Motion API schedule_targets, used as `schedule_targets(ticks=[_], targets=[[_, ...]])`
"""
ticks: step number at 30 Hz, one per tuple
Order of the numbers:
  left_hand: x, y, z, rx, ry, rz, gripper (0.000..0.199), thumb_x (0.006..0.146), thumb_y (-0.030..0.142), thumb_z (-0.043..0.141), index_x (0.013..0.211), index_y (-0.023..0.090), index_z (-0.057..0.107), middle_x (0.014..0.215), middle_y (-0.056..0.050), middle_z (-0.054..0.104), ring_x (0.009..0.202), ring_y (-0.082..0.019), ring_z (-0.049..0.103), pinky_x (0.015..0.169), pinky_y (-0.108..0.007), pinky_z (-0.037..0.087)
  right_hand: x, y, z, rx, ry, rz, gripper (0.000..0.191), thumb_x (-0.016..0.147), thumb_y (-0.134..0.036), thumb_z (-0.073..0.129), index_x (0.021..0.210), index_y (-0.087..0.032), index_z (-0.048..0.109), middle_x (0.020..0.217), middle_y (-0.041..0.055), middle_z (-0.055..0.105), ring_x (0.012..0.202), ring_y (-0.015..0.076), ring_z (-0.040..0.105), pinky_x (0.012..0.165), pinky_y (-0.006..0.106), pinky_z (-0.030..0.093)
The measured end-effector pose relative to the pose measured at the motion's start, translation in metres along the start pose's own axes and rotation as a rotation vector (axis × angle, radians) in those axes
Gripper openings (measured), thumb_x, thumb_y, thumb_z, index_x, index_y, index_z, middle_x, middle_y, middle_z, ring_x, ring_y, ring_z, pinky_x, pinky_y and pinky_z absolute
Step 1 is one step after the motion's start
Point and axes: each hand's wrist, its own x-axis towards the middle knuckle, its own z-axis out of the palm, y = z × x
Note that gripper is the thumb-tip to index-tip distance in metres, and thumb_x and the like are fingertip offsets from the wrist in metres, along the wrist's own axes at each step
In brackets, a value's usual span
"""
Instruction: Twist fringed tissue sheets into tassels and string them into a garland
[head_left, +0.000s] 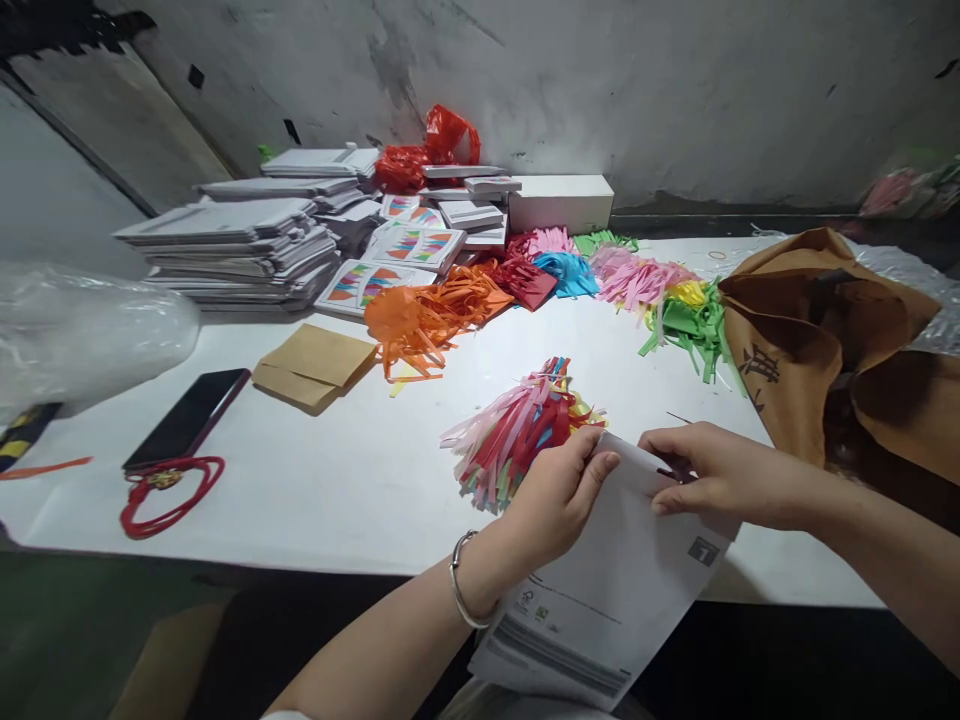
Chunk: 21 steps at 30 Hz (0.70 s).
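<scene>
A flat white printed packet (592, 610), which looks like a card envelope, is tilted in front of me over the table's near edge. My left hand (551, 495) pinches its upper left corner between thumb and fingers. On the upper right edge, my right hand (712, 475) grips the packet, thumb in front and fingertips partly hidden behind or inside the edge. Just beyond my left hand lies a bundle of mixed-colour paper tassels (517, 425), pink, red, blue, green and yellow.
Piles of white packets (232, 250) stand at the back left. Orange tassels (427, 315), pink tassels (637, 275) and green tassels (694, 330) lie along the back. A brown paper bag (787, 350) stands right. At left are a phone (187, 420), brown envelope (315, 362) and plastic wrap (90, 335).
</scene>
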Motion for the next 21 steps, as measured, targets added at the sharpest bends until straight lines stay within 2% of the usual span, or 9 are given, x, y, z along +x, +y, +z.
schedule_targets(ticks=[2,3,7,10,13,15,18,19,21], targets=[[-0.001,0.000,-0.002,-0.003,0.002,0.018,0.020,0.101,0.034,0.042,0.093,0.019,0.053,0.067,0.005,0.049,0.058,-0.013,0.044,0.058,-0.026,0.032,-0.003,0.003,0.000,0.166,-0.097,0.041,0.021,0.082,-0.039,0.065,0.080,-0.019,0.058,0.073,-0.0028,0.054,0.068,0.0138,0.049,0.058,0.024,0.035],[-0.002,0.000,-0.002,-0.011,-0.006,0.026,0.021,0.102,0.034,0.042,0.093,0.019,0.053,0.067,0.005,0.049,0.058,-0.013,0.044,0.058,-0.026,0.032,-0.004,0.003,0.001,0.198,-0.094,0.052,0.026,0.083,-0.043,0.064,0.078,-0.019,0.059,0.071,-0.0029,0.053,0.066,0.0134,0.047,0.058,0.024,0.034],[-0.005,0.002,-0.002,-0.077,-0.040,0.026,0.021,0.102,0.034,0.044,0.095,0.018,0.057,0.069,0.004,0.052,0.059,-0.012,0.045,0.058,-0.025,0.032,-0.007,0.004,0.012,0.072,0.100,0.036,0.033,0.083,-0.044,0.064,0.065,-0.020,0.051,0.060,-0.0054,0.041,0.060,0.0113,0.038,0.054,0.024,0.027],[-0.007,0.001,-0.004,-0.156,0.007,0.005,0.022,0.101,0.034,0.047,0.091,0.017,0.059,0.071,0.003,0.054,0.062,-0.011,0.045,0.059,-0.024,0.034,-0.013,0.004,0.017,0.082,0.078,0.031,0.035,0.085,-0.046,0.065,0.066,-0.020,0.050,0.061,-0.0060,0.038,0.060,0.0108,0.035,0.053,0.025,0.024],[-0.010,-0.001,-0.010,-0.387,0.007,-0.098,0.026,0.096,0.041,0.057,0.089,0.017,0.063,0.071,0.002,0.054,0.064,-0.011,0.045,0.058,-0.021,0.035,-0.025,0.007,0.020,0.134,-0.019,0.040,0.043,0.089,-0.052,0.060,0.064,-0.020,0.048,0.060,-0.0063,0.032,0.058,0.0100,0.029,0.052,0.025,0.021],[-0.013,-0.002,-0.015,-0.615,-0.002,-0.216,0.030,0.089,0.046,0.067,0.084,0.016,0.065,0.070,0.002,0.055,0.062,-0.010,0.047,0.056,-0.020,0.036,-0.035,0.008,0.022,0.125,-0.021,0.009,0.045,0.093,-0.052,0.056,0.063,-0.020,0.046,0.060,-0.0060,0.030,0.057,0.0101,0.028,0.052,0.026,0.021],[-0.016,-0.001,-0.022,-0.866,0.003,-0.384,0.036,0.076,0.050,0.080,0.079,0.016,0.067,0.065,0.002,0.059,0.055,-0.010,0.050,0.053,-0.020,0.039,-0.048,0.007,0.026,0.081,0.010,-0.087,0.041,0.099,-0.049,0.047,0.070,-0.021,0.046,0.065,-0.0048,0.037,0.061,0.0114,0.037,0.057,0.024,0.029],[-0.017,0.001,-0.025,-0.887,0.006,-0.416,0.037,0.073,0.050,0.082,0.078,0.016,0.069,0.064,0.001,0.061,0.054,-0.010,0.051,0.052,-0.020,0.040,-0.052,0.005,0.027,0.067,0.020,-0.111,0.039,0.101,-0.048,0.044,0.072,-0.022,0.047,0.068,-0.0042,0.042,0.064,0.0121,0.042,0.060,0.023,0.032],[-0.020,0.008,-0.029,-0.787,0.038,-0.398,0.035,0.073,0.049,0.082,0.079,0.016,0.074,0.066,-0.001,0.066,0.059,-0.012,0.056,0.056,-0.022,0.043,-0.057,0.002,0.031,0.046,0.034,-0.141,0.035,0.103,-0.046,0.038,0.079,-0.024,0.051,0.076,-0.0024,0.053,0.072,0.0142,0.052,0.066,0.023,0.037]])
